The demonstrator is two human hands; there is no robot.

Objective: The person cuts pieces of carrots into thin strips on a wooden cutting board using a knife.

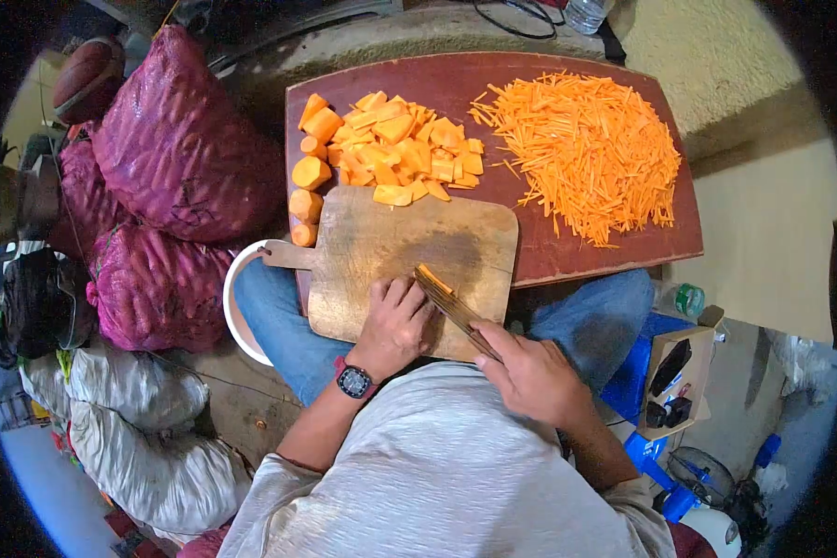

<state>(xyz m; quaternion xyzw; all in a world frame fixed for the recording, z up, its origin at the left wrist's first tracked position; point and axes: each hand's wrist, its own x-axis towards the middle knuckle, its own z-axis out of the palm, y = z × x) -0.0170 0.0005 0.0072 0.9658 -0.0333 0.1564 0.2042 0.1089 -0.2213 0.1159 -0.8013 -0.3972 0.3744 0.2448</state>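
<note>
- One knife (460,314) is in the right hand (535,379), and this hand is wrapped firmly around the handle; the blade slants toward 11 o'clock.
- The cutting board (363,251) I take as the centre of the clock; its own handle points to 9 o'clock, and its near part reaches over the lap.
- The left hand (395,325) rests on the board at 6 o'clock, with a watch (353,381) at the wrist. Its fingers are bent and their tips are just beside the blade. What is under them is hidden, so I cannot tell if they grasp a piece.
- A narrow carrot strip (434,282) is at the far end of the knife, along the blade.
- At 12 o'clock, the carrot slices (405,144) lie in a loose heap on the red-brown table (539,260); a few slices reach the edge of the board.
- At 11 o'clock, several thick carrot chunks (311,173) stand in a row near the table's side.
- At 2 o'clock, the carrot shreds (595,153) make a big pile on the same table.
- At 8 to 9 o'clock is a white basin (230,298), beside the leg.
- At 10 o'clock is a large red net bag (181,139), quite full.
</note>
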